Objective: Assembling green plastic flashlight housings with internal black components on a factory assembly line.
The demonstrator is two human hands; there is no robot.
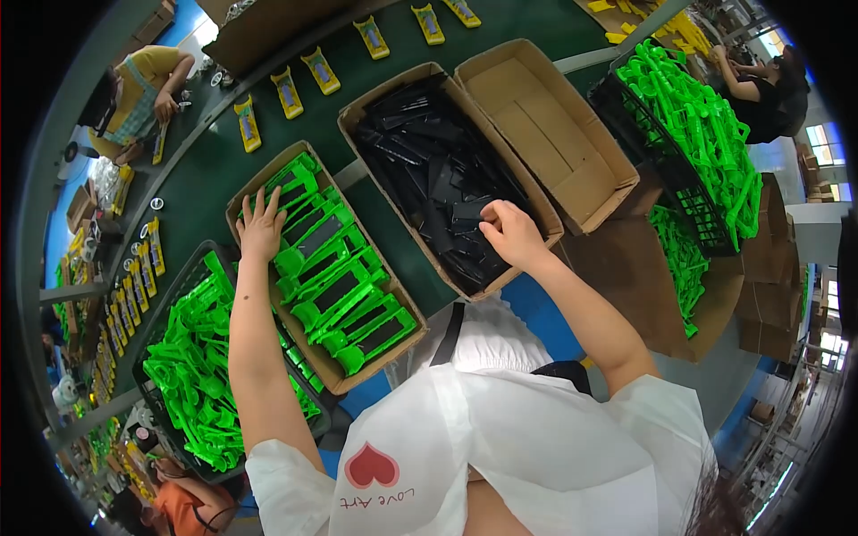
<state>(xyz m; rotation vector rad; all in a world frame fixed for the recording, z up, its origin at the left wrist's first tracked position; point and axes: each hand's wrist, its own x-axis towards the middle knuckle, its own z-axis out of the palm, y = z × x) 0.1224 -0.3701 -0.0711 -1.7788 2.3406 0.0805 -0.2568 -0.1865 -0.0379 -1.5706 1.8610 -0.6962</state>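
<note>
Nearest to us we see the person's white shirt and both bare forearms reaching up from the lower edge. The left hand (260, 225) lies flat with fingers spread on the green plastic parts (335, 268) stacked in rows inside a shallow cardboard box (375, 368); it presses on them near the box's far left corner and closes on nothing. The right hand (512, 234) curls over the near end of a second cardboard box (353, 114), its fingertips pinched on a black plastic piece (468, 212) at the top of the heap of black parts (429, 170) that fills that box.

Just left of the green-filled box we see a dark crate (170, 295) heaped with loose green parts (192, 371). Beyond the right hand an empty cardboard box (545, 134) sits touching the box of black parts, and to its right another dark crate (666, 170) overflows with green pieces (706, 134).

All of this rests on a dark green work surface (214, 165). Farther along it, yellow carded packages (288, 92) lie in a curved line, with more (143, 272) at the far left. At the top left another person (143, 89) in a yellow top sits at the surface; at the top right a person (760, 89) in dark clothes works beside the crate. Stacked cartons (769, 304) and a bright window stand at the right rim.
</note>
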